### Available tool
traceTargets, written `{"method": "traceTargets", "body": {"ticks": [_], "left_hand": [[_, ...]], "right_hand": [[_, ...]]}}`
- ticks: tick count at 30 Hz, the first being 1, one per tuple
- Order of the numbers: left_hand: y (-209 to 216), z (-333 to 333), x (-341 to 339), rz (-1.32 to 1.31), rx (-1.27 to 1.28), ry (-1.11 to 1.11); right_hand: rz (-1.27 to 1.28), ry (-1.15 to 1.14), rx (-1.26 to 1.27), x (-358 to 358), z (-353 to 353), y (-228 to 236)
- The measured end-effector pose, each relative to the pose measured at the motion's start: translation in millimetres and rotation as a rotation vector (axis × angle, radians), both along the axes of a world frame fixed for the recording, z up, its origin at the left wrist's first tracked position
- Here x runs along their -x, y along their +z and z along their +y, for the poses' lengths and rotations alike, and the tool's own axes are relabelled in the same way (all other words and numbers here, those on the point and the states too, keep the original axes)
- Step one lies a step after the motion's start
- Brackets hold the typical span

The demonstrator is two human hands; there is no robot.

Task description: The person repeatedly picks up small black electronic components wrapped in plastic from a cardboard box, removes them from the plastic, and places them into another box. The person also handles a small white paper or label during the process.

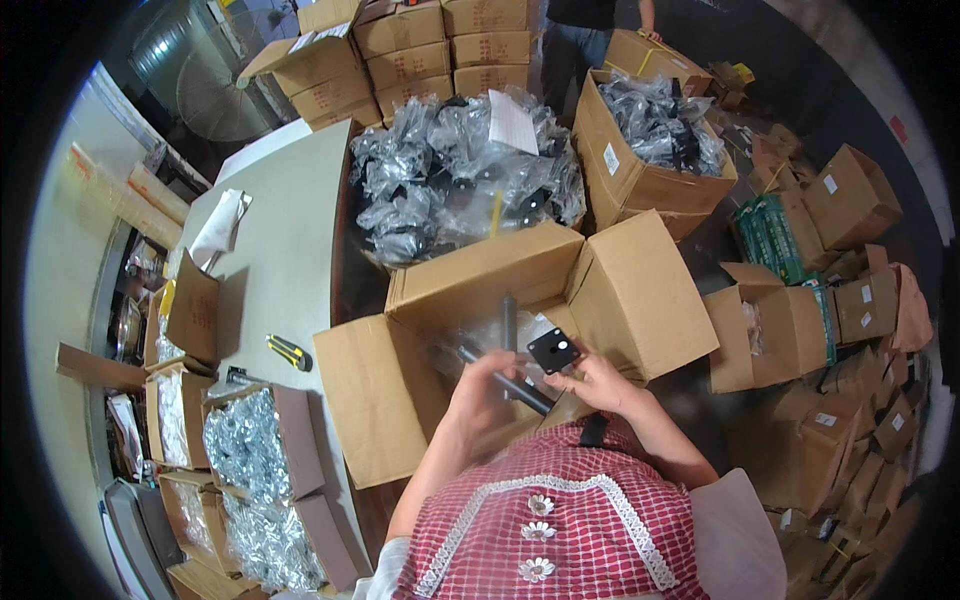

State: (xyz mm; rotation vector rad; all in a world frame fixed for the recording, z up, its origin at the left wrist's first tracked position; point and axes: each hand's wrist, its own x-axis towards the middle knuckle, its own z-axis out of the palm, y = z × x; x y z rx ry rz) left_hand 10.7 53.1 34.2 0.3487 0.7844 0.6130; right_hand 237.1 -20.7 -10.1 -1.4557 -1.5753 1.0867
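My right hand (592,380) grips a black square plate (553,350) with holes in it, above an open cardboard box (480,262) in front of me. My left hand (484,378) is just left of the plate, its fingers bent together and slightly blurred. What they hold, if anything, is hidden. A slanting black tube (530,396) passes beneath the left hand, one end showing on either side of it. A second dark tube (509,318) stretches toward the box's far side. Clear plastic wrap lies around the tubes.
Beyond the box lies a big heap of plastic-bagged black parts (430,190). A tall carton (625,180) of similar bags stands behind right. On the left, a grey table (270,230) bears a yellow-black utility knife (289,352) and boxes of bagged parts. A person (580,50) stands at the back.
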Motion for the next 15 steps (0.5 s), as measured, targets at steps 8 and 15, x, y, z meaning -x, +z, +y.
{"method": "traceTargets", "body": {"ticks": [8,15], "left_hand": [[4,4,3,-0.153,-0.031,-0.099],[25,20,-12,-0.352,-0.051,-0.091]], "right_hand": [[1.121,0.076,0.518,-2,-1,21],[1.168,0.188,0.552,-18,9,31]]}}
